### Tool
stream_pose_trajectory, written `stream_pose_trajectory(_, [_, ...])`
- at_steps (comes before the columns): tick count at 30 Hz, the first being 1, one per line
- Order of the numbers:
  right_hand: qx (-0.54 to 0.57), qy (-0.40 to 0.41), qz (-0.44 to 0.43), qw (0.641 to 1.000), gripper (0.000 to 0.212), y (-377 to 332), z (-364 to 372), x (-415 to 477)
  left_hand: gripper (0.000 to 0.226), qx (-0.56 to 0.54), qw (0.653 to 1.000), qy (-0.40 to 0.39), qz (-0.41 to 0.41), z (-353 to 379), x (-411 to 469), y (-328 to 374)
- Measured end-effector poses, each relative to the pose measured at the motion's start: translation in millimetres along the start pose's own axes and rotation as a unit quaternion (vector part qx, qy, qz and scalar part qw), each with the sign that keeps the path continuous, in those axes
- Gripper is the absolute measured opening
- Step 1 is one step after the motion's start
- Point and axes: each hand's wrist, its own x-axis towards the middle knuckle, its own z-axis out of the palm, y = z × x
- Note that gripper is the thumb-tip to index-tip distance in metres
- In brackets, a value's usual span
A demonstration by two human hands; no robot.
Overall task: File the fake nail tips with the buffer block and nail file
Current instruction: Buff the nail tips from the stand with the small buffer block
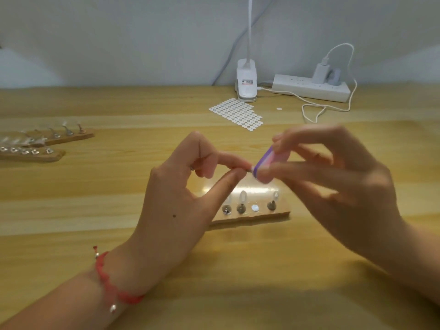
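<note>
Past my bracelet, my left hand pinches a nail tip mid-frame; my right hand grips the buffer block touching it.

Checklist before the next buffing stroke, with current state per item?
1. Grip: left hand pinches nail tip: ok.
2. Tool: right hand grips buffer block: ok.
3. Contact: block meets tip: ok.
4. Edge condition of tip: cannot tell, too small and blurred.
5. Return spot: free white pad on holder strip: ok.
</note>
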Motion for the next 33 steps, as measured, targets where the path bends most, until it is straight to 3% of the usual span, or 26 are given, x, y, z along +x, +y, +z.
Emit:
stream_pose_trajectory(4, [0.036,-0.036,-0.008,0.999,0.020,-7,8,-6,0.038,0.024,0.999,-0.003,0.038,1,-1,3])
stream_pose_trajectory(8, [0.046,0.012,0.033,0.998,0.028,-1,1,0,0.045,0.045,0.998,0.011,0.045,0,0,2])
stream_pose_trajectory(12, [0.082,-0.012,0.038,0.996,0.020,-10,9,-4,0.041,0.040,0.998,0.010,0.056,1,-1,5])
stream_pose_trajectory(17, [0.080,0.026,0.116,0.990,0.016,-8,3,-1,0.041,0.043,0.997,0.020,0.054,-1,0,6])
stream_pose_trajectory(24, [0.049,0.024,0.129,0.990,0.020,-10,2,1,0.044,0.056,0.997,0.030,0.052,0,-1,5])
stream_pose_trajectory(33, [0.025,0.006,0.084,0.996,0.017,-12,4,0,0.046,0.069,0.995,0.029,0.063,1,0,4])
